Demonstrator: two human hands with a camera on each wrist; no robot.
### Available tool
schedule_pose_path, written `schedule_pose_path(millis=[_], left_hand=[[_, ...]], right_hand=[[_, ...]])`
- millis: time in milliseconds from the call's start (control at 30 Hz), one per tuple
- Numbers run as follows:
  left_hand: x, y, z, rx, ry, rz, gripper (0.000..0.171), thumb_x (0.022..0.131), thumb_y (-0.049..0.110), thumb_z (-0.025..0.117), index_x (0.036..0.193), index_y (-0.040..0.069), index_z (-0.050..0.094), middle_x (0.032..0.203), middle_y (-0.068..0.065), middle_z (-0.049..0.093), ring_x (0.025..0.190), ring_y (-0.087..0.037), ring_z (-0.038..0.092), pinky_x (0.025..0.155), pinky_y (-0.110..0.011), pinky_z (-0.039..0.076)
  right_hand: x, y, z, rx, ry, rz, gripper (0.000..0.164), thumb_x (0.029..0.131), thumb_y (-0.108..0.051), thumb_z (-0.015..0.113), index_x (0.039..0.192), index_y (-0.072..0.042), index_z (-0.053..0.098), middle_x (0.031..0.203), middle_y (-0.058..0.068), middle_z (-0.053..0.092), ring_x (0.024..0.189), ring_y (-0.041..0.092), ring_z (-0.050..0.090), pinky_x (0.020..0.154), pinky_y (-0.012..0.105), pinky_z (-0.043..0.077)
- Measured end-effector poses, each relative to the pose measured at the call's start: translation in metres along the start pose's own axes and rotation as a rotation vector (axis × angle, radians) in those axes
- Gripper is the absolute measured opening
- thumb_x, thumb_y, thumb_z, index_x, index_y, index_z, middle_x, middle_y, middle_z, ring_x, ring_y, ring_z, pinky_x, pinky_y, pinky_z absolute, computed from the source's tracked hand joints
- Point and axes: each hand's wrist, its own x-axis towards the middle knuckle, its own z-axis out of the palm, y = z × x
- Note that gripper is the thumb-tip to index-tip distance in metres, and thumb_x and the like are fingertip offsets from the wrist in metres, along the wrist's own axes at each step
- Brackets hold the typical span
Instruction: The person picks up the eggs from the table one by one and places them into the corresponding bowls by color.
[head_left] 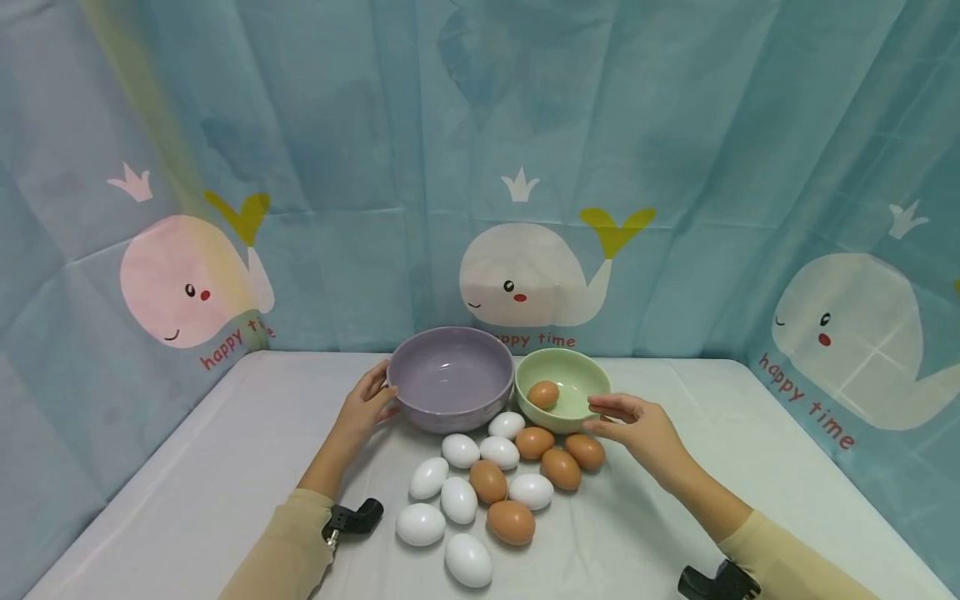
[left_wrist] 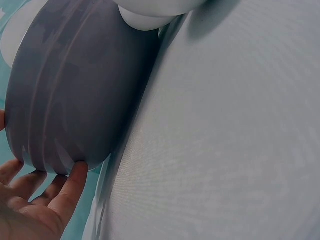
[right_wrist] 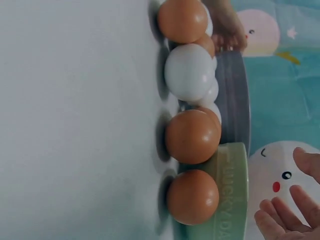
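A large purple bowl (head_left: 450, 417) stands at the back of the table, touching or nearly touching a smaller green bowl (head_left: 592, 379) on its right. My left hand (head_left: 365, 400) is at the purple bowl's left side; its fingertips (left_wrist: 75, 180) touch the outer wall. One brown egg (head_left: 543, 394) lies inside the green bowl. Over that bowl's right edge hovers my right hand (head_left: 633, 429), fingers extended and holding nothing. In front of the bowls lie several white eggs (head_left: 459, 500) and several brown eggs (head_left: 512, 522). The nearest to my right hand is a brown egg (head_left: 585, 451).
A white cloth covers the table (head_left: 247, 450). Behind it and along both sides hangs a blue curtain (head_left: 337, 167) printed with whales. Black wrist mounts (head_left: 352, 518) sit on both sleeves.
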Motion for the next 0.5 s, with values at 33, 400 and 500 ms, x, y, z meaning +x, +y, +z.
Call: schedule_pose_path(millis=[33, 400, 500], left_hand=[[0.000, 0.000, 0.000, -0.001, -0.001, 0.001, 0.061, 0.105, 0.015, 0.048, 0.159, 0.010, 0.019, 0.167, -0.012, 0.019, 0.153, -0.033, 0.022, 0.111, -0.049, 0.046], [0.000, 0.000, 0.000, -0.006, -0.008, 0.007, 0.061, 0.105, 0.014, 0.047, 0.159, 0.009, 0.019, 0.167, -0.012, 0.019, 0.153, -0.033, 0.022, 0.110, -0.047, 0.047], [0.000, -0.001, 0.000, -0.013, -0.011, 0.012, 0.061, 0.105, 0.014, 0.047, 0.159, 0.009, 0.019, 0.167, -0.012, 0.019, 0.153, -0.033, 0.022, 0.111, -0.048, 0.047]], right_hand=[[-0.002, 0.001, 0.000, 0.001, 0.001, 0.005, 0.052, 0.086, -0.031, 0.078, 0.131, -0.008, 0.063, 0.132, 0.011, 0.066, 0.132, 0.025, 0.056, 0.113, 0.046, 0.045], [-0.012, 0.014, -0.005, -0.005, 0.011, 0.059, 0.054, 0.088, -0.032, 0.076, 0.133, -0.006, 0.061, 0.133, 0.008, 0.066, 0.135, 0.025, 0.053, 0.114, 0.047, 0.044], [-0.014, 0.017, -0.006, -0.015, 0.014, 0.081, 0.052, 0.088, -0.033, 0.076, 0.132, -0.007, 0.062, 0.133, 0.009, 0.066, 0.133, 0.024, 0.055, 0.112, 0.045, 0.045]])
